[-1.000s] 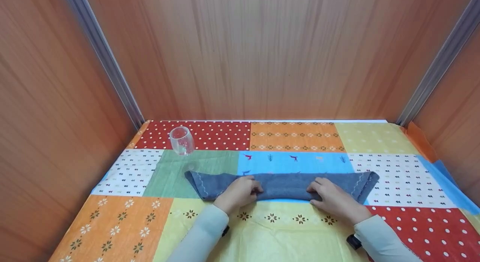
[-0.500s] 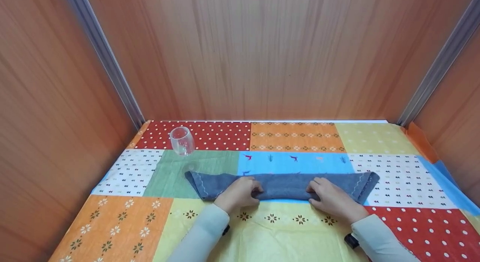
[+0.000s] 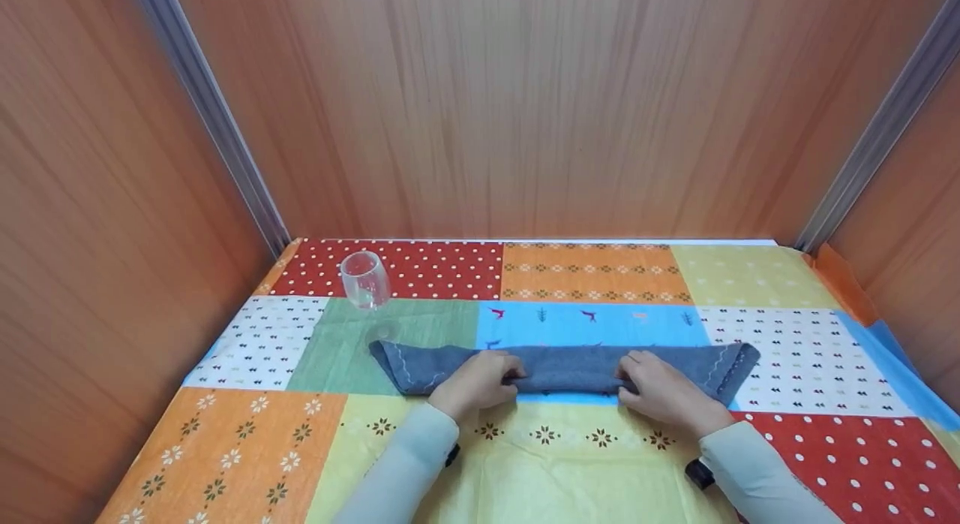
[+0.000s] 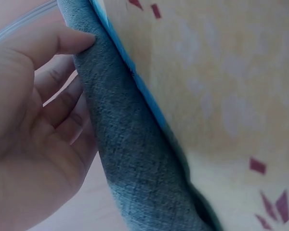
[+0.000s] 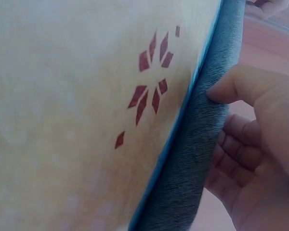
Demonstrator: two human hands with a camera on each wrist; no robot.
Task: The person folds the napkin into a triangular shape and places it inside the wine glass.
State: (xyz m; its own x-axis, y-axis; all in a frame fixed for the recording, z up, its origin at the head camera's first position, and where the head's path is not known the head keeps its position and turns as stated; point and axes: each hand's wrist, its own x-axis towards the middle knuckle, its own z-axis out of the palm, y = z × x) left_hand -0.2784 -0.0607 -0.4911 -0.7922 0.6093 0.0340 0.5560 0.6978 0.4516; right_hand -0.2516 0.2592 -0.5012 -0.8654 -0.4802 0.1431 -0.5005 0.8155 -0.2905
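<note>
A dark grey-blue towel lies as a long, narrow folded strip from left to right across the patterned tablecloth. Its two ends flare out, with pale wavy stitching near the hems. My left hand grips the near edge left of the middle, and my right hand does the same on the right. In the left wrist view the thumb presses on the rounded near side of the towel, its fingers curled behind. Likewise, the right wrist view has the thumb against the towel, other fingers partly hidden beyond it.
A clear glass stands at the back left, behind the towel's left end. Wood-grain panels enclose the table at the back and both sides. The patchwork tablecloth has a few light creases in front of the hands.
Between my hands the towel's near edge has shifted slightly away from me, showing a little more blue cloth in front. My right wrist has moved slightly left. The glass stays put.
</note>
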